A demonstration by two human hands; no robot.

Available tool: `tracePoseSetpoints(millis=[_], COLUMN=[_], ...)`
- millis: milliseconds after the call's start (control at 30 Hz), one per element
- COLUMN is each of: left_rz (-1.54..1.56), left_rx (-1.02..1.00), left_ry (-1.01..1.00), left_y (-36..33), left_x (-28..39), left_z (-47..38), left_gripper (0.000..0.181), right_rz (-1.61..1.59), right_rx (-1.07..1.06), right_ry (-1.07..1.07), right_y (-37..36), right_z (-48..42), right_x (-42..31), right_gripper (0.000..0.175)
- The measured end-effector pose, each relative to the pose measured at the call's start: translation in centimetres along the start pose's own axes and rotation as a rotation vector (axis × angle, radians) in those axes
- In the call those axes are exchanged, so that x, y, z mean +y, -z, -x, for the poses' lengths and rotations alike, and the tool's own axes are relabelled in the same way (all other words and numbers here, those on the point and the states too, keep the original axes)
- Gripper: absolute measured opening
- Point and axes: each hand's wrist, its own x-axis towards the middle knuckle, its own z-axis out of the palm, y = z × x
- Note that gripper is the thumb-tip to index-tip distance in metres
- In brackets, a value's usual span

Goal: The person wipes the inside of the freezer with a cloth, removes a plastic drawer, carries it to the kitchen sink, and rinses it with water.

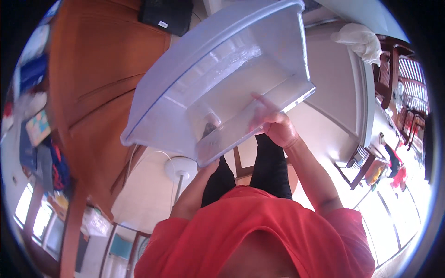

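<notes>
A large translucent plastic storage bin (pixel 153 93) is tilted in front of me, its open side facing me. My left hand (pixel 210 144) grips the lower left of its near wall, and the fingers show through the plastic. At the right part of that wall, my right hand (pixel 278 127) holds the near edge with its thumb side toward me. Its fingers look blurred and reach behind or over the wall; which of the two I cannot tell. A bright glossy patch shines on the bin's inner far wall.
Brown wooden furniture (pixel 114 45) stands to the left, with a black box (pixel 166 15) at its far end. Below the bin is a white round stand base (pixel 180 166) with a cord. White cloth (pixel 361 40) lies at right, and a person (pixel 398 170) is farther off.
</notes>
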Motion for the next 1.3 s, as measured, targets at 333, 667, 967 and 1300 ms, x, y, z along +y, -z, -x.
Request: tracePoseSetpoints(millis=[333, 667, 967, 1300], left_rz=[1.034, 1.314, 1.496, 1.389], left_rx=[0.082, 0.412, 0.746, 1.437], left_ry=[0.378, 0.259, 0.356, -0.627], left_y=[0.9, 7.1, 5.3, 16.4], left_x=[9.6, 13.5, 9.2, 19.7], left_z=[6.8, 14.9, 23.6, 44.8], left_gripper=[0.035, 0.039, 0.037, 0.041], right_rz=[0.249, 0.437, 0.410, 0.667], right_rx=[0.123, 0.051, 0.170, 0.097], right_ry=[0.105, 0.047, -0.251, -0.687], right_y=[-3.5, -7.8, -13.9, -17.5], right_z=[9.9, 13.1, 10.8, 7.3], right_x=[-7.1, -7.1, -1.2, 5.9], right_gripper=[0.059, 0.021, 0.029, 0.027])
